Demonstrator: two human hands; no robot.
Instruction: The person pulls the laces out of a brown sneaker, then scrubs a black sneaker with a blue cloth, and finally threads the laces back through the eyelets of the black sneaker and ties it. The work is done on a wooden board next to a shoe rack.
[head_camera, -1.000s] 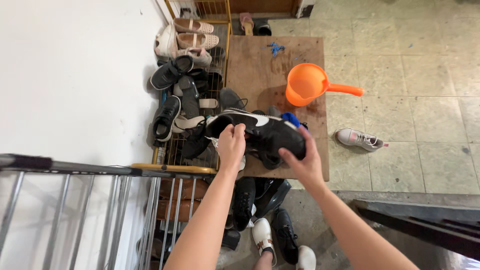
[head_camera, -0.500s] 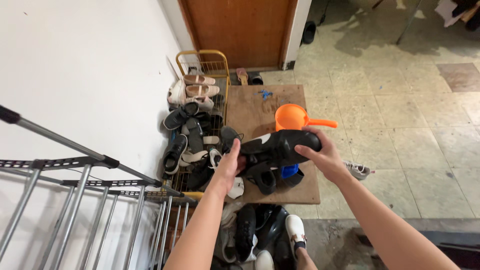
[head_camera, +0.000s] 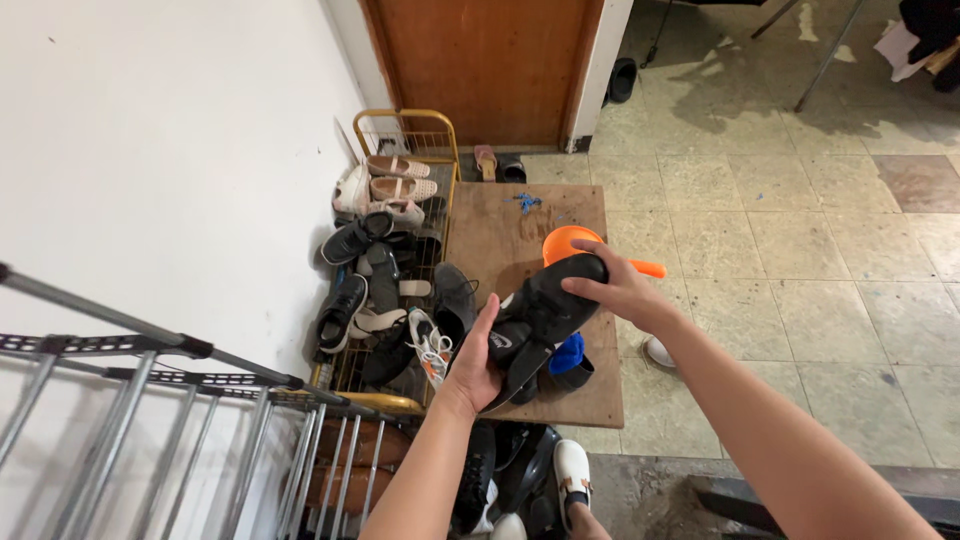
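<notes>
A wooden board (head_camera: 500, 235) lies on the floor, with a yellow wire shoe rack (head_camera: 400, 250) full of shoes just left of it. Above the board's near end, a black shoe (head_camera: 545, 310) is clasped by both hands: left hand (head_camera: 470, 365) cupping its lower end, right hand (head_camera: 620, 290) curled over its upper end. An orange scoop (head_camera: 570, 240) sits on the board, just behind the shoe.

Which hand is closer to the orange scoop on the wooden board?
Right. The right hand grips the toe of the black shoe right beside the orange scoop. The left hand holds the shoe's heel end, farther away.
</notes>
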